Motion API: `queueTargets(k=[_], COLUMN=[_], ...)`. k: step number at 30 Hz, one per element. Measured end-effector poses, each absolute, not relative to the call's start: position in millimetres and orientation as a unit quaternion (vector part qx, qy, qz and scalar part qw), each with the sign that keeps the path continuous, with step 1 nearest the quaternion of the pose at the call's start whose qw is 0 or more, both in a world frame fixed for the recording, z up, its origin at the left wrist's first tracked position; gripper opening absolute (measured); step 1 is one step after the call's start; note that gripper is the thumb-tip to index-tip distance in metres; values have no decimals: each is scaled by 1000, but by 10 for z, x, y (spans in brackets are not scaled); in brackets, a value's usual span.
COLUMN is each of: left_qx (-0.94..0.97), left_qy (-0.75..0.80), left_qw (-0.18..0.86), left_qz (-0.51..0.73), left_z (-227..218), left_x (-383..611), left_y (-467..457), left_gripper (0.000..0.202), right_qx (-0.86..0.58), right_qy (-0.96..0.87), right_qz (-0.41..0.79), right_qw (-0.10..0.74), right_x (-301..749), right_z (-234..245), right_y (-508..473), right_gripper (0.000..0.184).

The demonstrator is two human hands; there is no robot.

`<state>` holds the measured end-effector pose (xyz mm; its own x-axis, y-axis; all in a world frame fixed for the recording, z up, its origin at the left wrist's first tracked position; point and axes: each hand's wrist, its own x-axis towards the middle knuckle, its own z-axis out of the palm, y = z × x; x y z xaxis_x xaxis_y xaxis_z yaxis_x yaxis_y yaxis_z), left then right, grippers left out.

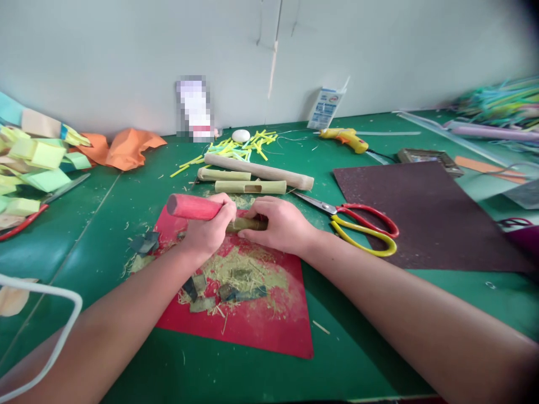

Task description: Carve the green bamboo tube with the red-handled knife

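Observation:
My left hand [207,230] is closed around a red cylindrical handle [191,207] that sticks out to the left; its working end is hidden behind my fingers. My right hand [283,225] presses down on a short green bamboo piece [248,225], fingers wrapped over it. Both hands meet over the top of a red mat [269,325] on the green table [105,219]. The mat is littered with bamboo shavings [242,275] and dark scraps.
Behind the mat lie three bamboo sticks [259,171], a white stone [241,136] and yellow-green strips. Red-and-yellow scissors [362,224] and a dark sheet [425,213] lie at right, a yellow glue gun [345,138] behind. Coloured paper [37,163] piles at left.

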<state>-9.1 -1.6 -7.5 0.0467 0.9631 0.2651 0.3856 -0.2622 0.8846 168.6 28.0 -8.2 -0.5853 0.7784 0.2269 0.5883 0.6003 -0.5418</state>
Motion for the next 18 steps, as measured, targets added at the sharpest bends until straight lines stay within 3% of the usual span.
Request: queueTargets(k=[18], left_qx=[675], left_qy=[576], left_qw=[263], left_qz=[379], left_z=[-29], left_x=[-52], left_y=[47], left_gripper=[22], right_qx=[-376], right_qy=[-874], right_qz=[192], right_qw=[241], right_x=[1686], right_z=[-115], right_y=[263], right_gripper=[28])
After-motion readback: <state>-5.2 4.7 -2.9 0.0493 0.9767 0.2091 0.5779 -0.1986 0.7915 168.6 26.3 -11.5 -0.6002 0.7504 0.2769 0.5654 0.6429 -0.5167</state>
